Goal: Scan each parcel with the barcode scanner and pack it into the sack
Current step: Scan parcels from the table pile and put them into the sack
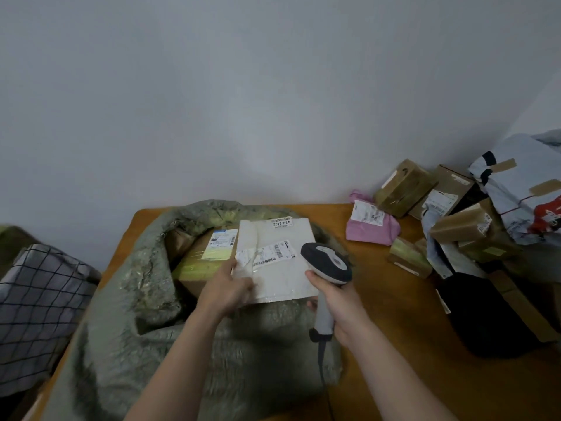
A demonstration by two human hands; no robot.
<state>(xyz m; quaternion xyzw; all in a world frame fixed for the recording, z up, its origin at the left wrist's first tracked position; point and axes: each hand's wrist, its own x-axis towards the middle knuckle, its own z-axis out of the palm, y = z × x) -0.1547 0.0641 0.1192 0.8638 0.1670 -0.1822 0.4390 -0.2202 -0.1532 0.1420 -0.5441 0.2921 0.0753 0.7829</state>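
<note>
Parcel in white wrapping (282, 275), flat and square, lies over the open mouth of the grey-green sack (127, 299), its barcode label (267, 253) facing up. The left hand (226, 288) grips its near left corner, fingers curled round the edge. The right hand (340, 305) is wrapped round the handle of the barcode scanner (329, 264), whose dark head hangs just over the parcel's right edge, close to the label; its cable trails down toward the person. Inside the sack, partly under the white parcel, sits a brown box (203, 253) with yellow tape.

The sack is spread across the left half of an orange-brown wooden table (394, 344) pushed against a plain pale wall (273, 101). On the table's right side are a pink bag parcel (372, 223), several taped brown boxes (403, 186), a grey bag parcel (522, 189) with tape strips, and a black bag (479, 314). Left of the table lies a checked cloth (39, 299).
</note>
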